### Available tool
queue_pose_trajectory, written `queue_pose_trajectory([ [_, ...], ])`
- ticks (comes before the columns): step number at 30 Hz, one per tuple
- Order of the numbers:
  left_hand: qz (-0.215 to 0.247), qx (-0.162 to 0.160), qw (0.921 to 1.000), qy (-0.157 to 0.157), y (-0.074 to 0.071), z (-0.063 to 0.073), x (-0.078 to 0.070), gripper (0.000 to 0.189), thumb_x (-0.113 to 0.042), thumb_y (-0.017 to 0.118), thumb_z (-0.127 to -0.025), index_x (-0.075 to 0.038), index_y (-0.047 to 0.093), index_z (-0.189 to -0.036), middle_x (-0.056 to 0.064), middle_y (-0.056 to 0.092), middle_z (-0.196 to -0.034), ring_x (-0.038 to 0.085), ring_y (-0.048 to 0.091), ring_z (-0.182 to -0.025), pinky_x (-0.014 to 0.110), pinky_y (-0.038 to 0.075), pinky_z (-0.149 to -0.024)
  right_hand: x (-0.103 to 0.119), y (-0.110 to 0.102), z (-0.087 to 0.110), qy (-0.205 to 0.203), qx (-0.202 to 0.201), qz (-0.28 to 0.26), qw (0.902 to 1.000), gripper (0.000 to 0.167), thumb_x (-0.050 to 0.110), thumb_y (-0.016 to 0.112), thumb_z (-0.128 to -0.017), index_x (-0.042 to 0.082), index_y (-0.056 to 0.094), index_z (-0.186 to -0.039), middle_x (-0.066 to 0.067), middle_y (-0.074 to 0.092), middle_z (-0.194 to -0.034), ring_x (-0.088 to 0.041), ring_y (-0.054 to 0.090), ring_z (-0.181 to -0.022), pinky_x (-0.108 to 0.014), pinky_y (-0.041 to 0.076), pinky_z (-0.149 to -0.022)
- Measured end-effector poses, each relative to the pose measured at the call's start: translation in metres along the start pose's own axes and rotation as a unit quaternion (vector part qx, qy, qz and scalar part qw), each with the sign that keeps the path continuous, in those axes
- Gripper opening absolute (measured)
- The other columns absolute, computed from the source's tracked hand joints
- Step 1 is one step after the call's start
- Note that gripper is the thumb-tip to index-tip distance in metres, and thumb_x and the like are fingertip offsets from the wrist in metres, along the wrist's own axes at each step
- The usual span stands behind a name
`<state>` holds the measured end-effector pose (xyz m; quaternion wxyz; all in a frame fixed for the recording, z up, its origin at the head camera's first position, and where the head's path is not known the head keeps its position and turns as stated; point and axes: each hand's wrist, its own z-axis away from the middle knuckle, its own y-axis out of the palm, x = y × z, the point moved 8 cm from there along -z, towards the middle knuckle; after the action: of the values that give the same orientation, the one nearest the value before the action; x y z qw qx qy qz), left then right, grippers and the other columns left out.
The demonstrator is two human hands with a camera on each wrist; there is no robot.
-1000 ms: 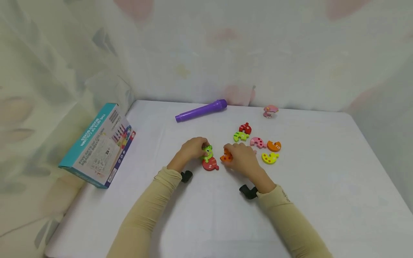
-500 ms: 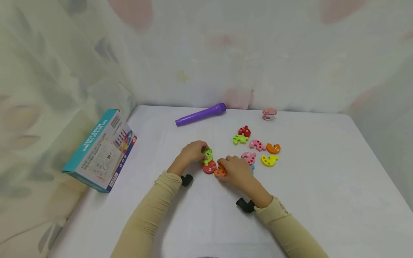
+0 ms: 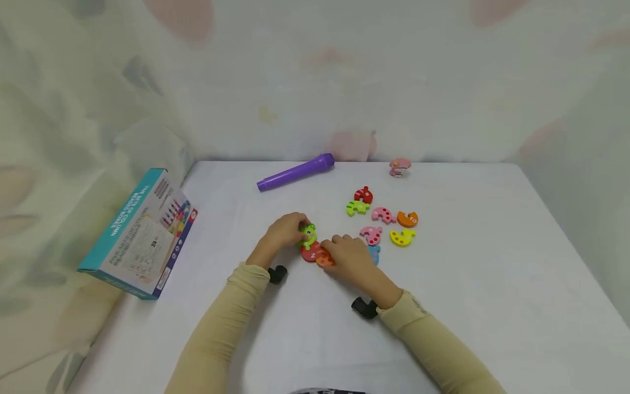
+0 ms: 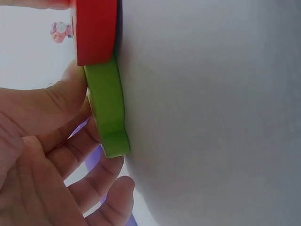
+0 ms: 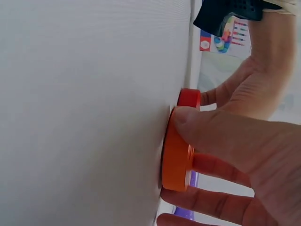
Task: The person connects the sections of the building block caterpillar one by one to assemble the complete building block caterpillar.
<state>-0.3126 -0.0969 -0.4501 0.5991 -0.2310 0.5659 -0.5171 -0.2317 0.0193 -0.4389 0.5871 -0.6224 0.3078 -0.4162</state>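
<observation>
In the head view my left hand (image 3: pixel 284 231) grips a green puzzle piece with a cartoon face (image 3: pixel 308 235). The left wrist view shows the thumb on that piece (image 4: pixel 107 101), with fingers bent along its far side. Joined below it is a red puzzle piece (image 3: pixel 309 253) marked 2. My right hand (image 3: pixel 350 260) pinches an orange spotted puzzle piece (image 3: pixel 324 258) against the red one's right side. In the right wrist view the thumb presses the edge of this orange piece (image 5: pixel 175 160); the red piece (image 5: pixel 189 97) sits right beside it. The joint itself is partly hidden by fingers.
Loose puzzle pieces lie right of the hands: red (image 3: pixel 363 195), green (image 3: pixel 357 208), pink (image 3: pixel 383 215), orange (image 3: pixel 407 219), yellow (image 3: pixel 402 238) and blue (image 3: pixel 374 254). Behind are a purple toy microphone (image 3: pixel 296 172) and a pink figure (image 3: pixel 400 167). A box (image 3: pixel 143 232) stands left.
My right hand has brought the orange piece leftward and down until it meets the red piece. The left hand keeps its grip on the green face piece. The head view has shifted slightly.
</observation>
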Motion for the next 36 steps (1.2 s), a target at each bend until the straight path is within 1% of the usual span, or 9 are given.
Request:
queue_pose_trajectory([
  [3,-0.001,0.0,1.0,0.0,0.0,0.0,0.001,0.036,-0.019,0.069,-0.081,-0.009,0.06,-0.114,0.007,0.06,-0.107,0.023,0.054,-0.1,0.039,0.042,-0.09,0.001,0.001,0.0,0.003,0.006,0.006,1.0,0.056,0.044,0.071,-0.077,0.016,0.056,-0.123,-0.004,0.059,-0.107,-0.022,0.052,-0.094,-0.038,0.046,-0.079],
  [6,-0.002,0.002,1.0,0.004,0.0,0.001,-0.001,0.035,-0.018,0.069,-0.081,-0.009,0.061,-0.113,0.007,0.06,-0.105,0.023,0.055,-0.099,0.039,0.042,-0.09,-0.003,-0.002,0.002,0.005,0.008,-0.016,0.9998,0.059,0.041,0.072,-0.077,0.016,0.054,-0.127,-0.005,0.058,-0.111,-0.023,0.053,-0.097,-0.04,0.046,-0.081],
  [8,-0.002,0.002,1.0,0.006,-0.001,0.001,-0.002,0.035,-0.018,0.069,-0.08,-0.009,0.061,-0.113,0.007,0.06,-0.105,0.023,0.055,-0.099,0.04,0.042,-0.089,-0.01,-0.008,0.004,0.002,0.006,-0.025,0.9997,0.059,0.037,0.072,-0.078,0.016,0.053,-0.129,-0.006,0.058,-0.114,-0.024,0.053,-0.099,-0.04,0.046,-0.083],
  [14,0.005,0.004,0.9999,0.01,0.0,0.002,-0.002,0.035,-0.018,0.069,-0.081,-0.007,0.06,-0.113,0.008,0.06,-0.104,0.023,0.054,-0.098,0.04,0.042,-0.09,-0.051,-0.034,0.009,-0.014,-0.035,-0.001,0.9993,0.047,0.023,0.072,-0.08,0.016,0.058,-0.124,-0.007,0.058,-0.117,-0.025,0.055,-0.103,-0.04,0.049,-0.082],
  [17,0.006,0.003,0.9999,0.011,0.0,0.002,-0.001,0.035,-0.018,0.069,-0.081,-0.007,0.06,-0.113,0.008,0.06,-0.104,0.023,0.054,-0.098,0.04,0.042,-0.09,-0.071,-0.041,0.012,-0.022,-0.041,-0.003,0.9989,0.04,0.012,0.07,-0.081,0.014,0.062,-0.12,-0.008,0.06,-0.115,-0.025,0.055,-0.106,-0.04,0.05,-0.081],
  [21,0.008,0.002,0.9999,0.012,0.0,0.002,-0.001,0.034,-0.018,0.069,-0.081,-0.007,0.06,-0.112,0.007,0.06,-0.104,0.023,0.054,-0.099,0.04,0.042,-0.09,-0.091,-0.039,0.015,-0.014,-0.015,-0.018,0.9996,0.036,0.006,0.065,-0.083,0.014,0.063,-0.119,-0.008,0.061,-0.115,-0.026,0.055,-0.106,-0.041,0.05,-0.082],
  [24,0.009,0.004,0.9999,0.012,0.0,0.002,0.0,0.034,-0.017,0.069,-0.081,-0.007,0.06,-0.112,0.007,0.06,-0.104,0.023,0.054,-0.099,0.04,0.042,-0.09,-0.099,-0.033,0.014,-0.002,0.012,-0.029,0.9995,0.038,0.004,0.064,-0.084,0.016,0.062,-0.12,-0.007,0.061,-0.116,-0.025,0.055,-0.106,-0.041,0.049,-0.084],
  [30,0.013,0.002,0.9998,0.012,-0.001,0.001,0.001,0.034,-0.017,0.069,-0.081,-0.007,0.06,-0.112,0.007,0.06,-0.104,0.023,0.054,-0.098,0.039,0.042,-0.09,-0.099,-0.029,0.01,-0.006,0.03,-0.038,0.9988,0.041,0.002,0.062,-0.085,0.016,0.06,-0.124,-0.007,0.06,-0.119,-0.025,0.052,-0.112,-0.042,0.046,-0.09],
  [36,0.022,0.007,0.9997,0.007,0.001,0.002,0.001,0.034,-0.016,0.069,-0.081,-0.007,0.06,-0.113,0.007,0.06,-0.105,0.023,0.054,-0.099,0.04,0.042,-0.09,-0.097,-0.024,0.005,-0.015,0.054,-0.035,0.9978,0.042,0.011,0.069,-0.082,0.016,0.06,-0.123,-0.005,0.06,-0.112,-0.021,0.054,-0.101,-0.037,0.048,-0.086],
])
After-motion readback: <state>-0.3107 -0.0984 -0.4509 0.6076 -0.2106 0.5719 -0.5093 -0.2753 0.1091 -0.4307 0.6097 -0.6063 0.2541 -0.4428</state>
